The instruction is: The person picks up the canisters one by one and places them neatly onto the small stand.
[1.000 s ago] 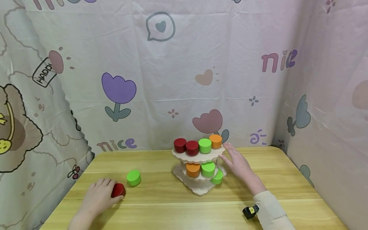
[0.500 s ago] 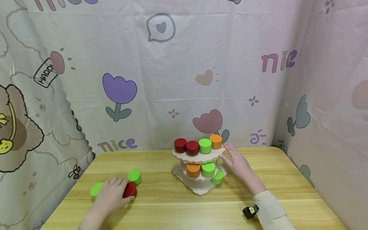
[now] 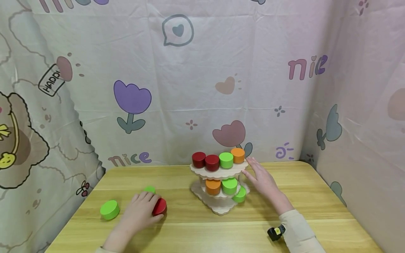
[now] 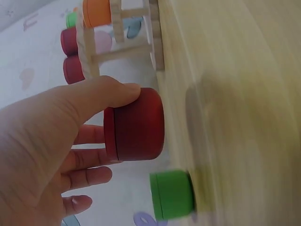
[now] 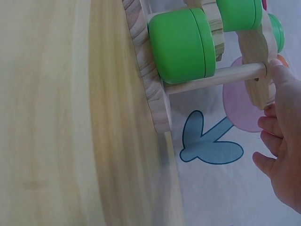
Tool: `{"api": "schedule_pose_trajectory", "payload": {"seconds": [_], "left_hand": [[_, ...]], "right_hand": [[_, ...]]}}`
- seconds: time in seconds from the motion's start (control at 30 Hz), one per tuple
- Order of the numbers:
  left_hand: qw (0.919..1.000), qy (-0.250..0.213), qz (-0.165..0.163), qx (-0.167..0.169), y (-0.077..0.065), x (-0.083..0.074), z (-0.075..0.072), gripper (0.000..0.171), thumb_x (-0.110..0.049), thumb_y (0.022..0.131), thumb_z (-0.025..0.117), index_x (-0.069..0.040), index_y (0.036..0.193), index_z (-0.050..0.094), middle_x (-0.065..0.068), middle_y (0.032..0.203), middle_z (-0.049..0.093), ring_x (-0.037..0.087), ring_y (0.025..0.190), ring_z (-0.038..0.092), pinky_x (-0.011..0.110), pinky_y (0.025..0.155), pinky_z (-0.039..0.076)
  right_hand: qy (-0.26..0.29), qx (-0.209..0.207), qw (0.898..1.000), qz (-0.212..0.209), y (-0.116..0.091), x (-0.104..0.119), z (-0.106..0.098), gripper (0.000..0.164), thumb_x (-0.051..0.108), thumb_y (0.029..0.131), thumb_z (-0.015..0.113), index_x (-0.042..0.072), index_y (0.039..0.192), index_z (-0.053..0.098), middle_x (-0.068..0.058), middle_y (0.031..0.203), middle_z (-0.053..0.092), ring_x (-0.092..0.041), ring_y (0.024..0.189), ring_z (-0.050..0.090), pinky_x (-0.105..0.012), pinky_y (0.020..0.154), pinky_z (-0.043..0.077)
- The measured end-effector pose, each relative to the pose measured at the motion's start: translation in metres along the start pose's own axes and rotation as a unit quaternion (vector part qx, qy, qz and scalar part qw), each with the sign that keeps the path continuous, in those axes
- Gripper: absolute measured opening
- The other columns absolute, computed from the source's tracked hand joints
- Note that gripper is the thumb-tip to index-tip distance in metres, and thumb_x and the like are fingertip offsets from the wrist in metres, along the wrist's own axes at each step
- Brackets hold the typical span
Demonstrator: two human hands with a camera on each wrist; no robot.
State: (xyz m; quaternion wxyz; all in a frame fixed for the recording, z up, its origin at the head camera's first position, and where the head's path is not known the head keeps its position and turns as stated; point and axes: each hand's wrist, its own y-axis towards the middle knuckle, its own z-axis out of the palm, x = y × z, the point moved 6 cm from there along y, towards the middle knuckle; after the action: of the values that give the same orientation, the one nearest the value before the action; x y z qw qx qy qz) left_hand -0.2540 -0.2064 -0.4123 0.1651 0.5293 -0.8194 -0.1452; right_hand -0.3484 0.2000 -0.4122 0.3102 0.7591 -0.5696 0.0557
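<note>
My left hand grips a dark red round tin, thumb on one side and fingers behind it. A gap and a shadow show between the tin and the table in the left wrist view. Just beyond the hand, a green tin is partly hidden. My right hand touches the right edge of a wooden tiered stand, its fingers fairly straight against the top tier. Two red tins, a green tin and an orange tin sit on that tier. Orange and green tins fill the tiers below.
Another green tin stands on the wooden table left of my left hand. A small black-and-yellow device is by the right sleeve. Behind the table hangs a patterned cloth.
My left hand has carried the red tin rightward, passing in front of one green tin and uncovering another at the left. My right hand and the stand stay in place.
</note>
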Motion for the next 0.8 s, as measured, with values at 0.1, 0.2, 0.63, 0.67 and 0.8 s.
{"api": "schedule_pose_trajectory", "payload": {"seconds": [0.1,0.2,0.63,0.67,0.8], "left_hand": [[0.9999,-0.004,0.014,-0.008,0.004,-0.01,-0.001,0.059,-0.047,0.067,0.081,-0.011,0.112,0.066,0.004,0.105,0.067,0.024,0.102,0.057,0.042,0.088,0.043],[0.9992,-0.007,0.035,-0.017,0.009,-0.021,-0.001,0.059,-0.048,0.067,0.081,-0.012,0.111,0.067,0.003,0.103,0.067,0.023,0.1,0.058,0.042,0.089,0.044],[0.9951,-0.03,0.094,0.0,0.029,-0.07,0.006,0.061,-0.051,0.073,0.076,-0.013,0.119,0.065,0.002,0.11,0.066,0.021,0.105,0.057,0.042,0.09,0.044],[0.9947,-0.032,0.098,0.003,0.031,-0.073,0.006,0.061,-0.051,0.074,0.075,-0.013,0.12,0.065,0.002,0.111,0.066,0.021,0.106,0.056,0.042,0.091,0.044],[0.9928,-0.028,0.116,0.006,0.037,-0.088,0.008,0.062,-0.053,0.076,0.073,-0.014,0.124,0.063,0.002,0.116,0.066,0.02,0.109,0.056,0.042,0.093,0.044]], "right_hand": [[-0.001,0.004,1.0,0.001,0.0,-0.001,0.0,0.07,0.052,0.098,0.046,0.01,0.151,0.032,-0.013,0.158,0.03,-0.034,0.147,0.028,-0.054,0.116,0.025],[-0.001,0.006,1.0,0.002,0.0,-0.001,0.0,0.07,0.053,0.098,0.045,0.011,0.152,0.032,-0.013,0.158,0.029,-0.035,0.147,0.028,-0.054,0.116,0.024],[-0.001,0.002,1.0,-0.005,0.0,-0.001,0.0,0.07,0.053,0.098,0.046,0.01,0.151,0.032,-0.015,0.158,0.03,-0.037,0.146,0.028,-0.056,0.116,0.025],[0.0,0.001,1.0,-0.005,0.0,-0.001,0.0,0.07,0.053,0.098,0.046,0.01,0.152,0.032,-0.014,0.158,0.03,-0.036,0.146,0.028,-0.055,0.116,0.025],[-0.001,-0.004,1.0,-0.008,0.0,-0.001,0.0,0.069,0.052,0.098,0.047,0.009,0.151,0.032,-0.015,0.157,0.031,-0.038,0.145,0.029,-0.057,0.115,0.026]]}}
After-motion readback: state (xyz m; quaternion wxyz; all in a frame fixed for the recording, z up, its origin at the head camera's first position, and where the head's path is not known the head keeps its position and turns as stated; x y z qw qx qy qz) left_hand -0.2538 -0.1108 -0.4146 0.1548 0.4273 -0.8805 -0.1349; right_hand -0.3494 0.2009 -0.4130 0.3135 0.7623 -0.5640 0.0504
